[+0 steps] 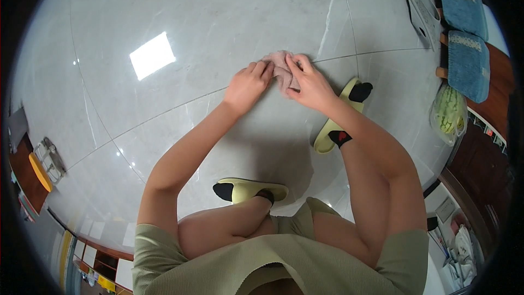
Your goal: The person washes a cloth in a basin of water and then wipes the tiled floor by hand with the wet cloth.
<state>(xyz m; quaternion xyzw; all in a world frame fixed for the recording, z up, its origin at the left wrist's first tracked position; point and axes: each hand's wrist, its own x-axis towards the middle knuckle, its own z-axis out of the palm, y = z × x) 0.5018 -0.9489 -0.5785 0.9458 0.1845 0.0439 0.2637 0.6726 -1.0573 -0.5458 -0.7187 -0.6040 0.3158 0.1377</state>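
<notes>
A crumpled pink cloth [283, 71] is stretched between my two hands, over the grey tiled floor [180, 11]. My left hand [249, 86] pinches its left edge, fingers closed. On the other side, my right hand [311, 83] grips the cloth between thumb and fingers. Part of the cloth hangs down between the hands. Whether it touches the floor I cannot tell.
My feet stand in green slippers [323, 141], left and right. At the right are blue cloth-covered chairs [464, 65], a bagged watermelon [450, 110] and a pale pair of shoes [419, 16]. A wooden table with a yellow item [40, 172] stands far left.
</notes>
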